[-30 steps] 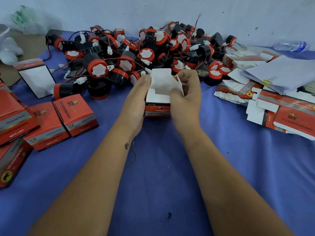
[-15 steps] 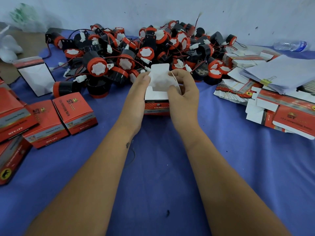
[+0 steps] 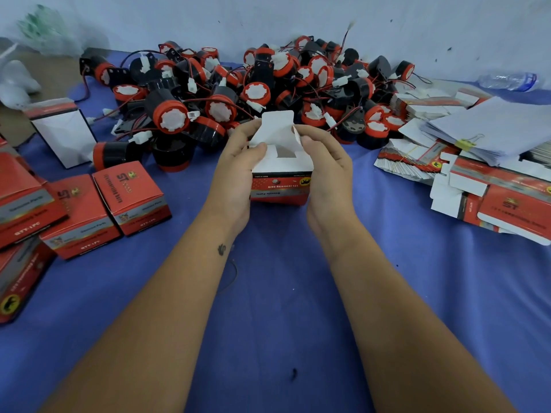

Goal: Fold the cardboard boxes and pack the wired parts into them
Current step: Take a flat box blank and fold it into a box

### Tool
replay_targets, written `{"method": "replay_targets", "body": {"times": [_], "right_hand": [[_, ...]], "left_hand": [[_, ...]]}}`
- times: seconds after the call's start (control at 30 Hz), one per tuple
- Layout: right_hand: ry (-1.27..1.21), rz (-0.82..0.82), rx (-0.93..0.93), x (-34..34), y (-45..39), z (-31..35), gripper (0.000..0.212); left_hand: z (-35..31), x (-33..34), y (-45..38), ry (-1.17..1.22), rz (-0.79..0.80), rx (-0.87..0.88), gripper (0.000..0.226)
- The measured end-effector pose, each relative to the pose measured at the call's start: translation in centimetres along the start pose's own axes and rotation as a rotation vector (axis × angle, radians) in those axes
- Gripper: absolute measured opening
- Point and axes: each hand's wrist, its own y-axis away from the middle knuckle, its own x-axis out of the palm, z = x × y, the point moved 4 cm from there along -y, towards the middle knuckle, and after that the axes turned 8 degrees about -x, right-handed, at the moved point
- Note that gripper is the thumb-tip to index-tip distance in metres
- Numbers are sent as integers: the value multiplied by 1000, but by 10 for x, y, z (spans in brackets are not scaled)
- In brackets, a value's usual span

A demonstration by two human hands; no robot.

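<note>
Blue cloth [image 3: 298, 323] covers the whole work surface, pale wall [image 3: 298, 16] behind at the far edge.

Big pile of wired parts [image 3: 256, 90] along the far side, centre to right: black cylinders with red caps, white centres, red/black leads with white plugs, all tangled. One part [image 3: 114, 155] lies on its side at the near left edge of the pile.

Right side: stack of flat unfolded boxes [image 3: 507, 204], red print with white flaps, fanned out. Farther right, a sheaf of white paper [image 3: 492, 126] with a yellow binder clip [image 3: 465, 143] on its near left corner. Clear plastic bottle [image 3: 510, 80] lies on its side far right by the wall.

Left side: cluster of closed red boxes [image 3: 89, 210], touching each other, some tipped. Beyond them one box [image 3: 64, 132] stands with its white side facing the camera.

Centre, just near of the pile: open box [image 3: 280, 187] standing on the cloth, red print, white top flaps up, tall tuck flap [image 3: 277, 123] upright at the far side. Inside not visible.

Left hand [image 3: 235, 174] wraps the box's left side, thumb pressing a side flap inward. Right hand [image 3: 326, 171] wraps the right side, fingers curled, thumb and fingertips pinching the right flap's edge. Both are gripping the same box.
</note>
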Motion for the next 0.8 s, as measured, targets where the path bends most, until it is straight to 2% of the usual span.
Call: {"method": "replay_targets", "body": {"times": [0.17, 0.3, 0.47, 0.6, 0.73, 0.8], "right_hand": [[-32, 1, 66, 3, -1, -1, 23], [-33, 34, 78, 2, -2, -1, 34], [-7, 80, 57, 3, 0, -1, 38], [6, 83, 54, 2, -1, -3, 28], [11, 122, 92, 2, -1, -4, 8], [60, 141, 76, 3, 0, -4, 10]], "left_hand": [[1, 0, 0, 6, -9, 7, 33], [0, -1, 1, 18, -2, 19, 32], [-1, -3, 3, 37, -49, 35, 30], [1, -3, 5, 53, -5, 9, 40], [2, -2, 4, -6, -11, 21, 26], [3, -3, 2, -28, -18, 20, 25]]}}
